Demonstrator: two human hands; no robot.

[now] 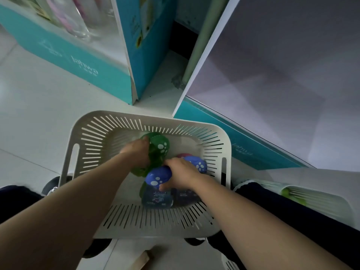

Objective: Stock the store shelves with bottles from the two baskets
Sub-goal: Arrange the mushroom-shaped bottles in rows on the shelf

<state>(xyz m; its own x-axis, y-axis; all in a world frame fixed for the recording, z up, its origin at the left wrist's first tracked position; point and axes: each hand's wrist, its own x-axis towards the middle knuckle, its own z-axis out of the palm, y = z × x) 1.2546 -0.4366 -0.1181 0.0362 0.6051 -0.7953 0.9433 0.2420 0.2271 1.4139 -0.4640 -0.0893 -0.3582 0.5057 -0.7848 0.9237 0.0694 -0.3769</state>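
A white slotted basket (109,133) stands on the floor in front of me with several bottles inside. My left hand (138,152) is closed around a green bottle (158,146) with a white paw print on its cap. My right hand (180,177) grips a blue-capped bottle (157,177) whose clear body points toward me. Behind my right hand lies another blue-capped bottle (197,162), with a pink cap (184,155) just showing past it. A second white basket (319,203) sits at the right with something green inside.
A teal and white display shelf (81,61) with clear bottles stands at the upper left. Another shelf unit (272,78), with a white board top and a teal base, fills the right. The floor is pale tile. My dark-clad knees flank the basket.
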